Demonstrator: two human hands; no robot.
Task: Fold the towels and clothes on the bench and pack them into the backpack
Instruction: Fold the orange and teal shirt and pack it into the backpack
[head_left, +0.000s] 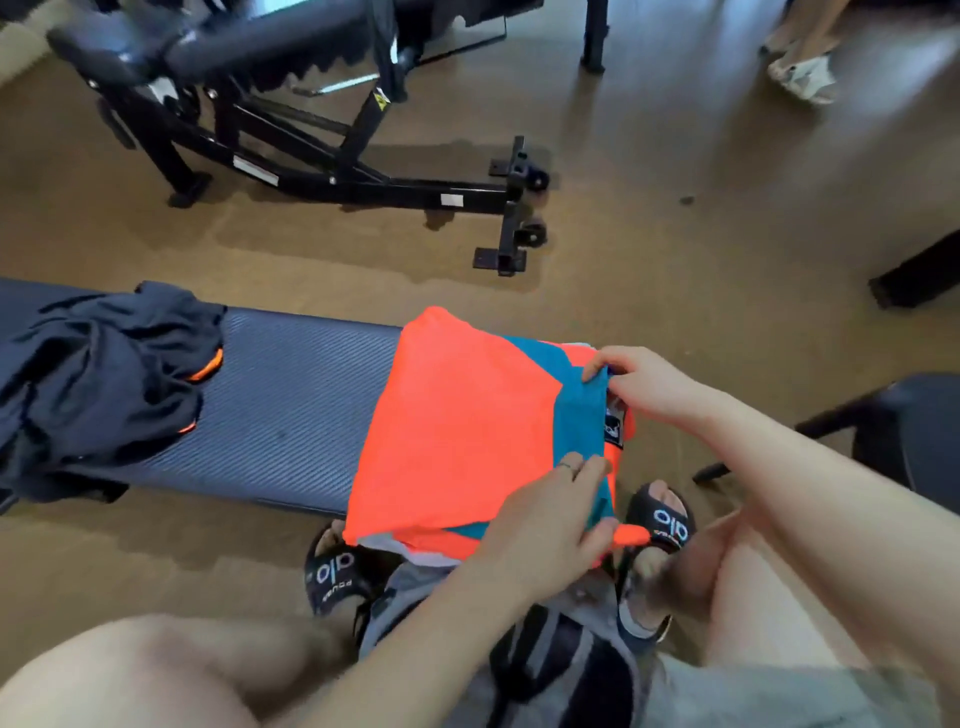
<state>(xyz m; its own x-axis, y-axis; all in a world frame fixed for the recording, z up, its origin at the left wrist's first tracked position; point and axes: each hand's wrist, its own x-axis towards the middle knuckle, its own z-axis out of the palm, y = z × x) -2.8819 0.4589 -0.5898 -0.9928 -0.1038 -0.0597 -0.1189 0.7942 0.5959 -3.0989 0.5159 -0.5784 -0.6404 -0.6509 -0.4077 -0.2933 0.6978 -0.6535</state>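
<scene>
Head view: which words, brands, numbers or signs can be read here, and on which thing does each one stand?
"alo" on the strap of the right sandal.
"alo" on the strap of the left sandal, seen turned; the smaller word under it is too blurred to read.
Black tag on the orange garment: white mark, unreadable.
Yellow warning sticker and white labels on the black frame: too small to read.
</scene>
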